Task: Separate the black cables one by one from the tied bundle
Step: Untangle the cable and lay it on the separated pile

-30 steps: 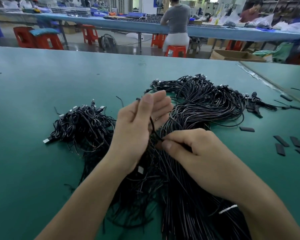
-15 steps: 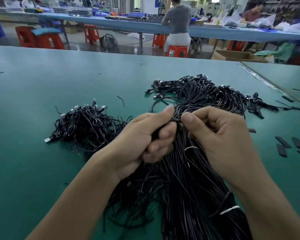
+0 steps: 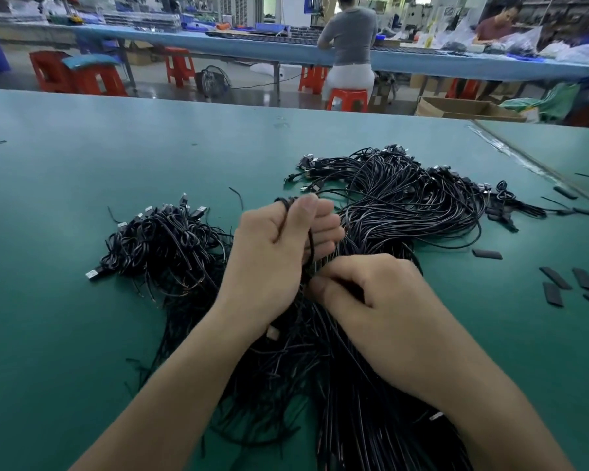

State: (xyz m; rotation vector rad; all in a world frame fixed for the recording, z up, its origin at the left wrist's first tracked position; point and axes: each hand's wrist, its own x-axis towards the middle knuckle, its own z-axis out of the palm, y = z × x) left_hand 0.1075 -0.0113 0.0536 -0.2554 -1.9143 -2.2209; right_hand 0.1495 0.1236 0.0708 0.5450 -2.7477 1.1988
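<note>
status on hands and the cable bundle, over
Left hand grips a few black cables. Right hand pinches into the tied bundle. Separated pile lies to the left. Strands tangle under both wrists.

the green table spread wide under everything. well off to the right of the right hand lay a scatter of short flat black strips, with one more strip nearer in. far beyond the left hand, across the aisle, ran a long blue bench. a person in a grey top sat at it on a red stool, back turned. more red stools stood beyond and to the left, and a small floor fan sat between them and the seated person. beyond the right hand was an open cardboard box, and a second person in a dark red shirt was at the bench's far right.
</note>
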